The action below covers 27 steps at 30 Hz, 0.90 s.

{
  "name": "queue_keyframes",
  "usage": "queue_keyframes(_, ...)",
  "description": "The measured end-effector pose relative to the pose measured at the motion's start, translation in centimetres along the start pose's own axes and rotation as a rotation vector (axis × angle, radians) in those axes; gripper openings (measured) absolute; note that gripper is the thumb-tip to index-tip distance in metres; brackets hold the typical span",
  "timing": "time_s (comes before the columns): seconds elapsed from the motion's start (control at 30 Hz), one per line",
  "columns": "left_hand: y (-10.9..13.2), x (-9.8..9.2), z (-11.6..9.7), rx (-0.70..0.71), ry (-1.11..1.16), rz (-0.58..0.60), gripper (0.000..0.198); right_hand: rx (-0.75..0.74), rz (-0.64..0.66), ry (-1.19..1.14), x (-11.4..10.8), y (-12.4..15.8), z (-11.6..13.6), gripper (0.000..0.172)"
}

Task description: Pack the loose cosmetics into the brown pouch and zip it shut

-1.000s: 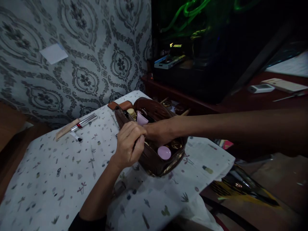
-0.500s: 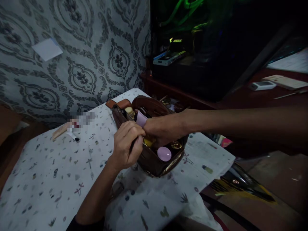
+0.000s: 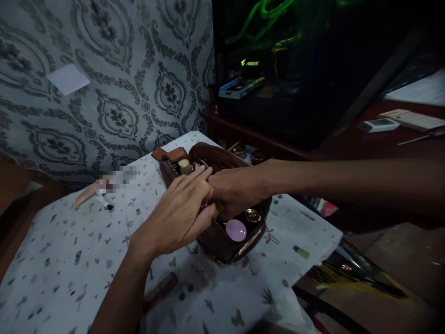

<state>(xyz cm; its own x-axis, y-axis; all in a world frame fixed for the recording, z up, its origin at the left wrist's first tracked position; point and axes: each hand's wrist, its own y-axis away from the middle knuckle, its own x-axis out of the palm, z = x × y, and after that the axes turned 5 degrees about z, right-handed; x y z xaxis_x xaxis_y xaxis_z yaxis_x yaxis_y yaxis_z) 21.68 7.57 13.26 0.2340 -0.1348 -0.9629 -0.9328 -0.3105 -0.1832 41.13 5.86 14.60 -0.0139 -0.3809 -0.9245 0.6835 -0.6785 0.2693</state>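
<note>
A dark brown zip bag [image 3: 222, 246] sits unzipped on the table, packed with small items. My right hand [image 3: 236, 190] reaches down into its middle, and the fingers are hidden inside. Across the bag's left side lies my left hand [image 3: 177, 213], fingers stretched out and touching or nearly touching the right hand. A glossy lilac round item [image 3: 236, 230] and a gold round piece [image 3: 252, 215] show at the bag's near end. Toward the far end is a cream-capped container [image 3: 185, 165]. Something yellow shows between the hands, too covered to name.
A patterned white cloth [image 3: 114, 246] covers the table. An orange-brown leather piece [image 3: 170, 155] lies behind the bag. A dark tube-like item [image 3: 162, 287] rests near my left forearm. A white tube with a black cap [image 3: 104, 202] lies left. A dark glass-fronted case [image 3: 295, 102] stands behind.
My left hand has gone from a closed grip at the bag's edge to stretched fingers over its opening. A lilac flat item beside the right hand is now mostly covered. The right hand stays inside.
</note>
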Motion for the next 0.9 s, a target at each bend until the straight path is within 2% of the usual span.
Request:
queue_keyframes(0.1, 0.0, -0.4, -0.2, -0.018, -0.058, 0.012, 0.008, 0.009, 0.026, -0.055, -0.3, 0.1, 0.2, 0.035)
queue_keyframes(0.2, 0.3, -0.2, -0.4, -0.022, -0.104, -0.038, 0.009, 0.044, 0.046, -0.115, -0.8, 0.3, 0.4, 0.032)
queue_keyframes(0.33, 0.9, 0.3, -0.6, -0.011, -0.132, -0.106, 0.008, 0.035, 0.113, -0.075, -1.6, 0.7, 0.3, 0.022)
queue_keyframes(0.57, 1.2, 0.8, -0.3, -0.052, -0.018, -0.131, 0.004, 0.159, 0.196, 0.052, -2.3, 2.0, 0.2, 0.012)
queue_keyframes(0.73, 1.3, 1.0, -0.1, -0.060, 0.057, -0.123, 0.003, 0.188, 0.260, 0.145, -2.0, 1.8, 0.8, 0.001)
queue_keyframes(0.9, 1.3, 1.1, -0.1, -0.065, 0.092, -0.119, 0.003, 0.170, 0.259, 0.144, -2.1, 1.4, 1.0, 0.007)
